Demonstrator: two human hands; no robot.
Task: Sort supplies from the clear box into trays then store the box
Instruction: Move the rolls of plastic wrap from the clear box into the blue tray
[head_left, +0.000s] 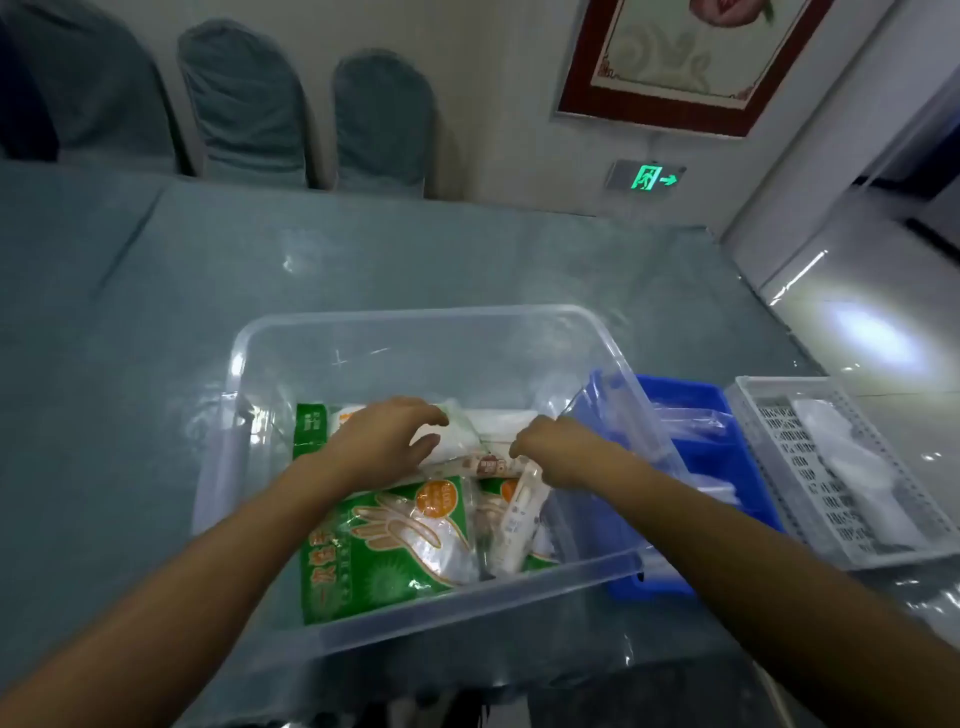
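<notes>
A clear plastic box (415, 332) stands on the table in front of me. Inside it lie green-and-white packs of disposable gloves (384, 540), a white packet (457, 441) and a slim white wrapped item (519, 519). My left hand (379, 441) reaches into the box, its fingers curled over the white packet at the back. My right hand (550, 449) is in the box too, with its fingertips on a small pink-labelled wrapper (485, 465). A blue tray (701, 452) and a white slotted tray (810, 467) stand to the right.
The table (156, 312) carries a teal cloth under a glossy sheet. Three covered chairs (244, 104) line its far side. The blue tray holds clear plastic items, the white tray holds white packets. A wall and a shiny floor lie to the right.
</notes>
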